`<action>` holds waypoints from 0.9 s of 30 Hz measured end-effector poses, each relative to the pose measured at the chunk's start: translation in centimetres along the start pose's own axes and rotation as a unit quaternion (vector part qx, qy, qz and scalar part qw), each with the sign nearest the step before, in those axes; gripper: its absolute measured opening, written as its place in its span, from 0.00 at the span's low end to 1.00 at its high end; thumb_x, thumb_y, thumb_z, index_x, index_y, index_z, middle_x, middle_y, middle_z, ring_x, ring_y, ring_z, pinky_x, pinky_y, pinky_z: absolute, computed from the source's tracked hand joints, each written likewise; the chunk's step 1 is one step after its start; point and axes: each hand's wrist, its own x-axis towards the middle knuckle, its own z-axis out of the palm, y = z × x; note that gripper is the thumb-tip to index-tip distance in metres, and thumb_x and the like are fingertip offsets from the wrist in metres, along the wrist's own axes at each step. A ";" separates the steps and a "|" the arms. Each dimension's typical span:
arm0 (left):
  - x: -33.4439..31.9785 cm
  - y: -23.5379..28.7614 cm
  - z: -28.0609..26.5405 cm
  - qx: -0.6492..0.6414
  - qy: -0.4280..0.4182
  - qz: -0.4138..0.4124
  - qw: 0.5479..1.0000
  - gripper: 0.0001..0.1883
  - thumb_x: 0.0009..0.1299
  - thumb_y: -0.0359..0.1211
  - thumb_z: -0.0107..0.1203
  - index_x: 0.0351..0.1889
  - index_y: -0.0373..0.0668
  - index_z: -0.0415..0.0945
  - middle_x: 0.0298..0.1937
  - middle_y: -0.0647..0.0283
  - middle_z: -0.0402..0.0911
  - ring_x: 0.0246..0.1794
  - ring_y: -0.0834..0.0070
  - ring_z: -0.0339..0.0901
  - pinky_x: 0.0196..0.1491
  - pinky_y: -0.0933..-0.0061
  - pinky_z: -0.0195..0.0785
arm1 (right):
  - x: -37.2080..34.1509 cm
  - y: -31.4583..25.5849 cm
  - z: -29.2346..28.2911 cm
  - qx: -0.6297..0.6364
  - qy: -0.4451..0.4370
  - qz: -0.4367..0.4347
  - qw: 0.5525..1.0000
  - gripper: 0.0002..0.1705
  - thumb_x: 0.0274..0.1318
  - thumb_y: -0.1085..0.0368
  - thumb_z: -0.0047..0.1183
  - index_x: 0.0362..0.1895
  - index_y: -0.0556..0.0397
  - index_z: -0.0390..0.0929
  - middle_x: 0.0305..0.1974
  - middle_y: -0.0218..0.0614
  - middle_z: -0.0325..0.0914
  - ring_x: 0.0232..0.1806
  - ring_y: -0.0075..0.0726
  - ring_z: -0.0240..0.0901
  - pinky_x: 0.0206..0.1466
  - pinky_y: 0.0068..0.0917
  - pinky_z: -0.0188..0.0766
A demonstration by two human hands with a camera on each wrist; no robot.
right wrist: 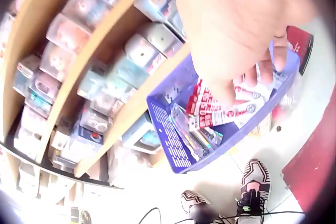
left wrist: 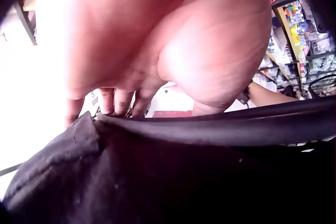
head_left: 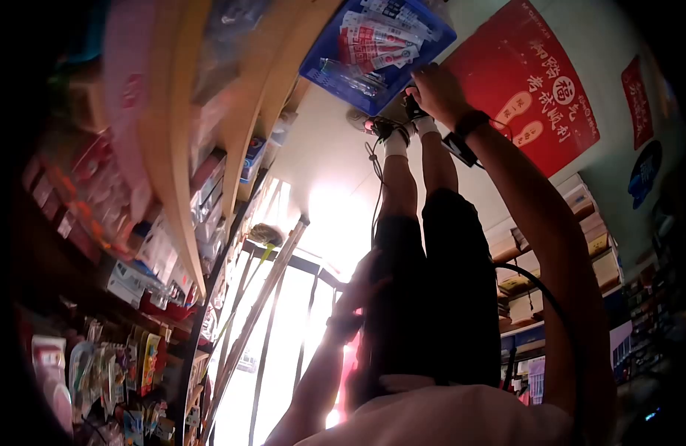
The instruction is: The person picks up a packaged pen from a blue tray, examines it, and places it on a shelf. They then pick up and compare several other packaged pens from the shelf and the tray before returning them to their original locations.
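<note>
Our right hand (head_left: 438, 91) gripped the blue basket (right wrist: 164, 136), likely to steady its packets (right wrist: 212, 109); our left hand (left wrist: 157, 40) hung loose.

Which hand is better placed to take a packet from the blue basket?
Right hand, probably: it's at the blue basket, close to the packets; the left hand is by the dark shorts.

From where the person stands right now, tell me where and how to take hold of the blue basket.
I'd grip the blue basket by its long rim, coming from above on the side toward the red mat, where the right hand is. Its open top and upstanding wall should let a hand hook over the edge, while the shelf seems to crowd the opposite side and packets lie inside.
</note>
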 end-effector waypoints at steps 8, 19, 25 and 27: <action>1.4 4.8 2.6 -0.067 -0.030 -0.126 0.989 0.41 0.66 0.37 0.62 0.76 0.42 0.54 0.80 0.49 0.47 0.81 0.57 0.42 0.79 0.57 0.40 | 9.1 2.1 11.4 -0.126 0.105 -0.112 0.980 0.11 0.48 0.71 0.54 0.38 0.52 0.81 0.41 0.43 0.78 0.50 0.49 0.74 0.53 0.43 0.71; 1.6 6.2 2.7 0.029 -0.049 -0.089 0.994 0.42 0.69 0.37 0.60 0.77 0.43 0.49 0.80 0.50 0.45 0.81 0.58 0.40 0.79 0.56 0.39 | 9.1 2.0 9.1 -0.075 0.109 -0.131 0.982 0.26 0.43 0.76 0.57 0.52 0.59 0.74 0.44 0.48 0.77 0.48 0.52 0.73 0.51 0.44 0.68; 1.2 6.9 1.6 0.032 -0.008 -0.066 0.997 0.39 0.69 0.36 0.60 0.75 0.40 0.54 0.77 0.48 0.51 0.79 0.56 0.46 0.76 0.57 0.46 | 6.2 0.3 1.5 -0.054 0.118 -0.103 0.986 0.23 0.40 0.73 0.60 0.47 0.59 0.74 0.44 0.45 0.76 0.45 0.50 0.73 0.47 0.44 0.68; 0.8 6.6 0.7 0.042 0.007 -0.053 0.998 0.37 0.69 0.37 0.59 0.74 0.39 0.56 0.75 0.48 0.55 0.77 0.57 0.50 0.75 0.58 0.49 | 4.8 -1.3 -2.5 -0.029 0.109 -0.084 0.990 0.23 0.39 0.73 0.60 0.45 0.59 0.75 0.41 0.44 0.75 0.43 0.50 0.72 0.46 0.45 0.68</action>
